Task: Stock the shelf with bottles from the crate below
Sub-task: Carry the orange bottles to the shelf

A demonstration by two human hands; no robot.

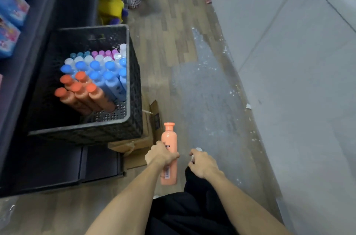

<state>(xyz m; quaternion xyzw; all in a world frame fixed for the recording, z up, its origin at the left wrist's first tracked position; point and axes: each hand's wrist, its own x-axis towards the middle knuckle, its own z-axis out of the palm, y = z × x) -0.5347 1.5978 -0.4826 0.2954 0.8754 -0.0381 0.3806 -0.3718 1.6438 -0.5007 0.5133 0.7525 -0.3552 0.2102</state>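
My left hand [160, 155] grips an orange bottle [169, 138] round its middle, cap pointing away from me, low over the floor to the right of the crate. The black plastic crate [77, 131] stands at the left on a flattened cardboard box [134, 146]. It holds several upright bottles: orange ones [82, 92] nearest, blue ones [108, 79] behind them, then white-capped and pink-capped ones [105, 53] at the back. My right hand [202, 161] hangs over my black trouser leg with loosely curled fingers; a small white bit shows past the fingertips.
A dark shelf unit [48, 3] runs along the left, with blue boxes [11, 9] on it. A grey wall [289, 61] bounds the right. Bags and a yellow bundle [111, 7] lie further down the wood-pattern floor [173, 42].
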